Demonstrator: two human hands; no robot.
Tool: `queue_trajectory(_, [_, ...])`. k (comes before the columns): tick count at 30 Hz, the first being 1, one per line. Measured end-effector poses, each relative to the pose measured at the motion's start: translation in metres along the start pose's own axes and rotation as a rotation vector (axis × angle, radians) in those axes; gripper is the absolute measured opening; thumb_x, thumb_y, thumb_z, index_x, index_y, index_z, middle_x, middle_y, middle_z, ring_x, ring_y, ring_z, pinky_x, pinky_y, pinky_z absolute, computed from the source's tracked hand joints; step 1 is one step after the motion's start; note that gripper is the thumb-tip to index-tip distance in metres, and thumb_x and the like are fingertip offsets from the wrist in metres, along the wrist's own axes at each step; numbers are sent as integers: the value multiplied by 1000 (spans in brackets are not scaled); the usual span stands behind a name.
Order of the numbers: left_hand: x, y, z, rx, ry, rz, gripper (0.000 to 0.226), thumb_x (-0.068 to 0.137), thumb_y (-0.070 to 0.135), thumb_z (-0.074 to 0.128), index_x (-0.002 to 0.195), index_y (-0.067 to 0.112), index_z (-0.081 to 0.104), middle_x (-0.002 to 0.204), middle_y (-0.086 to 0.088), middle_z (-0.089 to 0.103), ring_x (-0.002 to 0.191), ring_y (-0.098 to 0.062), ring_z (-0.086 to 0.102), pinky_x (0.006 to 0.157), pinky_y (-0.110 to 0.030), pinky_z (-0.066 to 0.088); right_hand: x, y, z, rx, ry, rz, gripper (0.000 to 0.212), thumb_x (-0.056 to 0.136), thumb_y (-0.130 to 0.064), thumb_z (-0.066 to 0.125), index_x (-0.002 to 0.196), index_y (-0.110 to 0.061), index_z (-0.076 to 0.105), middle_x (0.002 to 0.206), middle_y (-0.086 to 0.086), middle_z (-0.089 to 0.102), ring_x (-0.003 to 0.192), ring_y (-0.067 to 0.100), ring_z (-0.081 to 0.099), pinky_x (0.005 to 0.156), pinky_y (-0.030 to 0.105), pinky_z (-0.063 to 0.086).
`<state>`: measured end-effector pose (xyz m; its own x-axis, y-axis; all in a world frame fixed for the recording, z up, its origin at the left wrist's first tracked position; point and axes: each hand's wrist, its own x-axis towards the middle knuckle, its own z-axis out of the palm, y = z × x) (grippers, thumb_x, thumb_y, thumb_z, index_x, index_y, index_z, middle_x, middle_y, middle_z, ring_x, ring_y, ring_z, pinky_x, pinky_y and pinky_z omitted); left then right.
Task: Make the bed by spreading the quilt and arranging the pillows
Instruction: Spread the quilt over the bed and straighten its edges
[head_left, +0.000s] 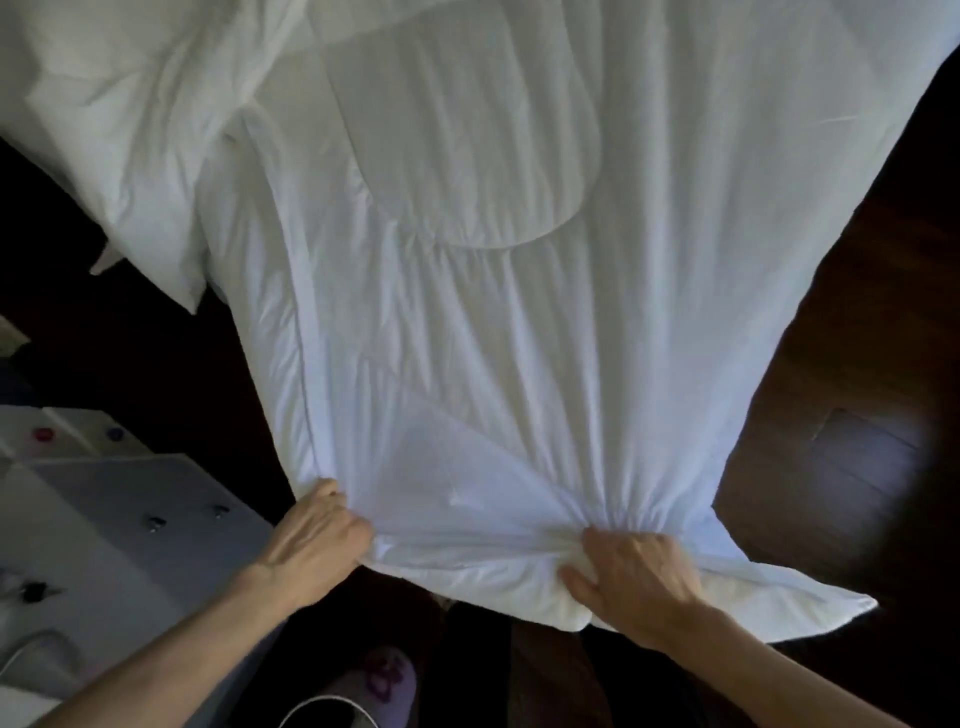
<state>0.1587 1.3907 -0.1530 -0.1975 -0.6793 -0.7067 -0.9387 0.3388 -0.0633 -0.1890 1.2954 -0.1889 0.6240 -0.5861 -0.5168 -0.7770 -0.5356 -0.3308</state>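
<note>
At the far left we saw a pale cabinet with small dark knobs, set below and to the left of the bed, and a strip of dark floor lay between it and the bedding. Above that strip a white pillow sat at the upper left, with one corner hanging out over the dark gap. Next came our left hand, which gripped the near left corner of the white quilt; its fingers were curled shut around the hem, so the fabric was pinched between them and the palm. The quilt ran away from us up the middle of the view, drawn into long creases that converged toward our hands, and its left edge showed a stitched seam running close to the border. A rounded fold lay on top of it farther up. The near edge stretched between the two hands, hanging just above the dark floor and a lilac slipper by our feet. Our right hand held the near hem to the right of centre, its fingers dug into a bunched gather of cloth and closed on it, thumb pressed against the underside fold. Beyond that hand a loose flap of the quilt trailed off to the right, unsupported. Past the right edge lay open dark wooden floor, wide and uncluttered.
</note>
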Motion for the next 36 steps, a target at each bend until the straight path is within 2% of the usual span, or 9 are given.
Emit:
queue_trajectory(4, [1,19,24,-56,4,145,36,31,14,83,44,25,52,40,5,46,38,-17,45,64,-31,22,6,5,10,-56,-144,-7,70,90,-79,21,118,-24,55,116,-3,66,108,25,64,88,35,45])
queue_trajectory(9, [21,-24,17,105,18,352,70,60,67,71,103,13,63,93,-8,63,98,-28,59,112,-49,30,-5,0,32,-156,-8,61,66,75,-74,49,103,-17,67,89,-2,59,67,20,63,56,35,52])
queue_trajectory(15, [49,-148,-24,293,245,112,87,90,13,57,156,11,1,162,-24,4,151,-37,0,119,-58,-8,75,-145,39,25,100,130,57,70,-64,49,101,-19,63,88,-3,59,68,18,64,54,29,54])
queue_trajectory(18, [69,-198,-47,457,158,-15,77,95,19,50,157,14,5,163,-22,-4,151,-36,-8,118,-60,-4,128,-211,21,158,118,183,59,81,-64,50,118,-19,59,103,-4,60,89,19,63,76,31,55])
queue_trajectory(21, [92,-234,-48,483,155,-94,45,92,24,54,136,16,45,150,-19,36,145,-38,22,118,-59,6,175,-245,19,286,75,236,76,90,-60,55,148,-18,30,137,0,45,123,24,46,104,34,40])
queue_trajectory(24, [95,-252,-31,355,254,-66,17,82,14,65,96,19,57,92,-1,60,91,-22,55,90,-36,37,208,-263,15,334,110,259,82,87,-55,64,149,-17,25,142,1,41,130,25,41,107,37,37])
queue_trajectory(28, [52,-275,22,150,271,-3,19,59,6,72,74,17,66,56,0,61,51,-23,58,59,-31,36,219,-275,30,326,42,189,44,86,-21,63,128,-17,50,112,4,64,103,30,62,84,38,47])
queue_trajectory(32, [-6,-283,96,73,-56,70,28,51,12,82,74,24,70,61,3,66,50,-19,64,49,-26,40,211,-301,74,116,-165,11,46,45,-34,88,83,-27,63,62,-7,66,52,16,65,48,21,46])
queue_trajectory(36, [5,-282,88,0,-146,87,20,82,20,65,102,21,65,94,-2,71,82,-23,68,75,-34,52,218,-304,39,96,-351,-16,32,93,-24,61,124,-16,60,117,9,67,105,30,66,85,40,47])
